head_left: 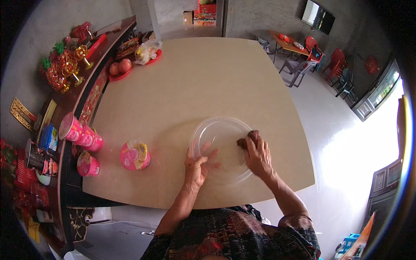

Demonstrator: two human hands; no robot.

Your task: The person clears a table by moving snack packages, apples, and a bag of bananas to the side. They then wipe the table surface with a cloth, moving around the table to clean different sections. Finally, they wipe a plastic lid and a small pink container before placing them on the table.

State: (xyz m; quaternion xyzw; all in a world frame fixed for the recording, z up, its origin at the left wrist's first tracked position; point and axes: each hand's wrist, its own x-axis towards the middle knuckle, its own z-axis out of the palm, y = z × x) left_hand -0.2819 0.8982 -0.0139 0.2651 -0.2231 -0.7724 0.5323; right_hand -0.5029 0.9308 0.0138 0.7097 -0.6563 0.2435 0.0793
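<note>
A clear, round plastic lid or shallow bowl (227,156) is held over the near part of the beige table (203,82). My left hand (196,170) grips its left side, thumb on the near face, and the fingers show through the plastic from behind. On the right side of the rim, my right hand (259,159) is closed on a bunched dark reddish-brown cloth (253,136), which touches the plastic. Part of the cloth is hidden under the fingers. Left of my hands stands a pink instant noodle cup (133,156).
More pink cups (88,164) line the table's left edge beside a dark wooden altar cabinet (71,102). Red plates with round fruit (125,66) and a plastic bag (146,53) sit at the far left corner. A grey chair (299,69) stands beyond the far right.
</note>
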